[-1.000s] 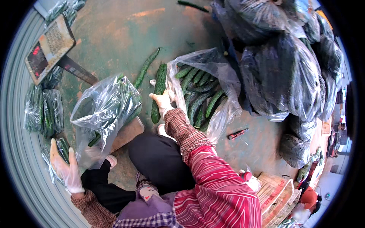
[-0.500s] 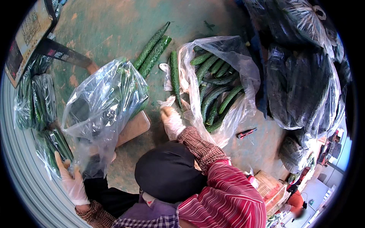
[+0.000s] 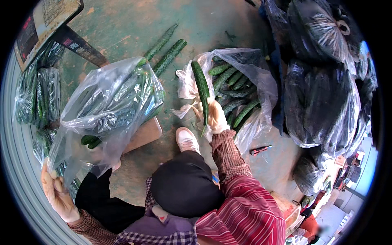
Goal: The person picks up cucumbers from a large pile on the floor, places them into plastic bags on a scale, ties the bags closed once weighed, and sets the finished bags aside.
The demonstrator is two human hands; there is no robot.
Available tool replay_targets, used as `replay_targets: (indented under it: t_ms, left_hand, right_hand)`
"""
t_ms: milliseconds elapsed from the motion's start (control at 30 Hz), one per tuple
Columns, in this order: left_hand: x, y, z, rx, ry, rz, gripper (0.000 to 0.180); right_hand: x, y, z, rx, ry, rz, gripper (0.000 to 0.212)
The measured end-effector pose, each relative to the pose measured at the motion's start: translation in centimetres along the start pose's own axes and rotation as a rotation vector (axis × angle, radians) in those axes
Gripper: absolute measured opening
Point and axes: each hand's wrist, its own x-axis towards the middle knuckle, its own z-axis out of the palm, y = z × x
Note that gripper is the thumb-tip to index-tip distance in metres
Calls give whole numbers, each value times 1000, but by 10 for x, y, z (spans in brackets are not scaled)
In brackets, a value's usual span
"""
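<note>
In a thin glove, my right hand grips the lower part of a long dark green cucumber. The cucumber stands at the left edge of an open clear plastic bag, where several more cucumbers lie. At the far lower left, my gloved left hand pinches the rim of another clear plastic bag and stretches it outward. Cucumbers show through this bag, with two dark ends near its mouth. Beneath it is a flat scale platform.
Scale post and display rise at upper left. Two loose cucumbers lie beyond the left bag. Packed bags line the corrugated wall; large filled bags are stacked right. A red-black cutter lies on the floor.
My right hand has moved right and lifted the cucumber from beside the bag. My left hand has shifted outward, drawing the left bag's rim wider. A shoe now shows between the bags.
</note>
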Motion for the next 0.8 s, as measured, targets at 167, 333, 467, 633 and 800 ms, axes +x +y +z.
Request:
replay_targets:
  t_ms: [167, 333, 467, 633, 800]
  left_hand:
    - [5, 7, -25, -142, -456, -80, 48]
    - [-11, 20, -15, -8, -439, 3, 60]
    - [4, 15, -13, -101, -474, -79, 59]
    - [25, 16, -6, -433, -673, -163, 65]
    - [38, 7, -43, -620, -598, -131, 67]
  right_hand:
    - [-62, -24, 36, 98, -388, -36, 47]
    - [-75, -34, 80, 174, -540, -12, 55]
    - [-84, -35, 132, 31, -607, -130, 60]
    - [-95, -20, 280, -56, -1017, -299, 42]
    - [-100, 106, 371, -560, -1105, 15, 21]
